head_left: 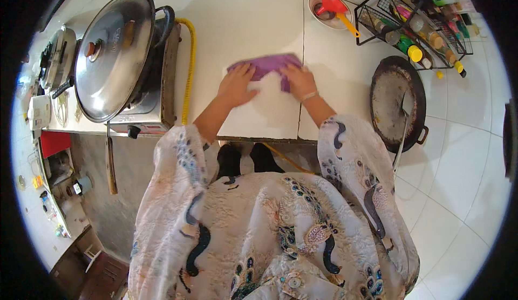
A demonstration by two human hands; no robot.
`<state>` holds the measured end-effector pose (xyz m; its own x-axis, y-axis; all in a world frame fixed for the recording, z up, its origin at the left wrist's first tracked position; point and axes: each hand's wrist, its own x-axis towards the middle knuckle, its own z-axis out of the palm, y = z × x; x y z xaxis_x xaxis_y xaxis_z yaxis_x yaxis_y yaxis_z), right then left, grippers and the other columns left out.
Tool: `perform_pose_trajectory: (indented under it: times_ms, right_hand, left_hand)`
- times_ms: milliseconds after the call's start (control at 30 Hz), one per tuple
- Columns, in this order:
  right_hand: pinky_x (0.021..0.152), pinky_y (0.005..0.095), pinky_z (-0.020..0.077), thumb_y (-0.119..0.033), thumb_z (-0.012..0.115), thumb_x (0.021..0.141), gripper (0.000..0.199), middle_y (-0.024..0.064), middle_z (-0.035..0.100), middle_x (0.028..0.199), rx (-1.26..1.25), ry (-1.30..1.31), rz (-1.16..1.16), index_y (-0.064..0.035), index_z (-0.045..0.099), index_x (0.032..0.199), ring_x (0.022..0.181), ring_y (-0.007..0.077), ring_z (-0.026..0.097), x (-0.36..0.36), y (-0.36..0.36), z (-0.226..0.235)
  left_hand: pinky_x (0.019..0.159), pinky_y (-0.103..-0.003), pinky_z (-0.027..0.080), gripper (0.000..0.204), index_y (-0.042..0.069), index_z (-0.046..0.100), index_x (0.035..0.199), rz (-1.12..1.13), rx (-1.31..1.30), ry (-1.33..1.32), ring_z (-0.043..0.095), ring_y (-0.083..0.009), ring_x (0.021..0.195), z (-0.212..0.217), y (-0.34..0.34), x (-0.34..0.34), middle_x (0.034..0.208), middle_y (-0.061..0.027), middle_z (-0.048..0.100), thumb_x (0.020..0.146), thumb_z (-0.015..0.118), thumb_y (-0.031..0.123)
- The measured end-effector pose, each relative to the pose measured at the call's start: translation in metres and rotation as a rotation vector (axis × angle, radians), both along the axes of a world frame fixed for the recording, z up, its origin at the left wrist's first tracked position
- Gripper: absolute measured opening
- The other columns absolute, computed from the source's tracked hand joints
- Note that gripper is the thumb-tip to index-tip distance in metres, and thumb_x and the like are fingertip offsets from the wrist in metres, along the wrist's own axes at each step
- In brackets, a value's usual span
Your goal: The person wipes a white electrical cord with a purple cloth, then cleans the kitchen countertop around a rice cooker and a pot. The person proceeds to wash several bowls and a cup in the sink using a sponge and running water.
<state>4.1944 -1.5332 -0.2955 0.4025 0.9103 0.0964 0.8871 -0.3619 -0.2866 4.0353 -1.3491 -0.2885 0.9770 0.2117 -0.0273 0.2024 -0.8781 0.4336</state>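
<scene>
A purple cloth [270, 62] lies bunched on the white tiled counter [243, 19], stretched sideways between my hands. My left hand [237, 86] rests on the cloth's left end, fingers laid over it and thumb sticking out apart from it. At the other end, my right hand [300, 82] has its fingers closed over the cloth, and a fold of it shows below them. The right hand is slightly blurred. What lies beneath the palms is hidden.
On the left, a gas stove [143, 114] carries a wok with a shiny lid [113, 57]; a yellow hose [190, 79] runs beside it. A bowl [330, 22] with a red funnel [333, 2] stands far right, near a black bottle rack [372, 8]. A blackened pan [388, 100] holds a spatula [404, 119].
</scene>
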Motion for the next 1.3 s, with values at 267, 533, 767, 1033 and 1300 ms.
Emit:
perform_pose_trajectory:
  times_ms: [267,533,767,1033,1300]
  right_hand:
    - [0.073,0.0404,0.0471,-0.007,0.059,0.071,0.034,0.0104,0.055,0.109,-0.116,-0.022,-0.024,-0.0091,0.058,0.105,0.097,0.0297,0.052,-0.055,-0.045,0.006]
    - [0.078,0.0402,0.0481,-0.007,0.059,0.069,0.033,0.0154,0.055,0.107,-0.043,0.048,-0.021,-0.0028,0.057,0.102,0.105,0.0325,0.049,-0.067,-0.044,0.006]
    - [0.083,0.0405,0.0439,-0.003,0.056,0.067,0.029,0.0139,0.058,0.102,-0.02,-0.036,-0.081,-0.0035,0.059,0.096,0.099,0.0324,0.05,-0.038,-0.057,0.013]
    - [0.091,0.0429,0.0396,-0.014,0.053,0.077,0.038,0.0133,0.055,0.115,0.06,-0.06,-0.167,-0.0073,0.056,0.113,0.107,0.0343,0.047,0.126,0.084,-0.046]
    - [0.103,0.0463,0.0237,-0.02,0.05,0.081,0.042,0.0074,0.047,0.129,0.001,-0.016,0.101,-0.0164,0.051,0.123,0.121,0.0295,0.038,-0.008,0.143,-0.032]
  left_hand:
    - [0.108,-0.044,0.021,0.075,0.0,0.042,0.128,-0.147,-0.039,0.07,0.027,-0.0345,0.131,0.011,-0.084,-0.032,0.137,-0.0216,0.035,0.07,0.066,0.041]
    - [0.105,-0.046,0.026,0.079,-0.002,0.042,0.127,-0.135,-0.011,0.127,0.03,-0.035,0.128,0.013,-0.083,-0.037,0.136,-0.0203,0.035,0.067,0.068,0.043]
    - [0.107,-0.044,0.021,0.076,-0.002,0.039,0.13,-0.249,-0.03,0.092,0.026,-0.034,0.132,0.013,-0.095,-0.002,0.137,-0.0212,0.034,0.073,0.062,0.044]
    - [0.103,-0.044,0.03,0.061,0.001,0.043,0.127,0.13,0.09,-0.018,0.035,-0.032,0.126,-0.024,0.012,0.15,0.135,-0.0182,0.038,0.081,0.055,0.038]
    - [0.103,-0.039,0.03,0.053,0.001,0.042,0.129,0.182,0.112,0.019,0.037,-0.0318,0.125,-0.02,0.093,-0.019,0.133,-0.0183,0.041,0.083,0.053,0.026]
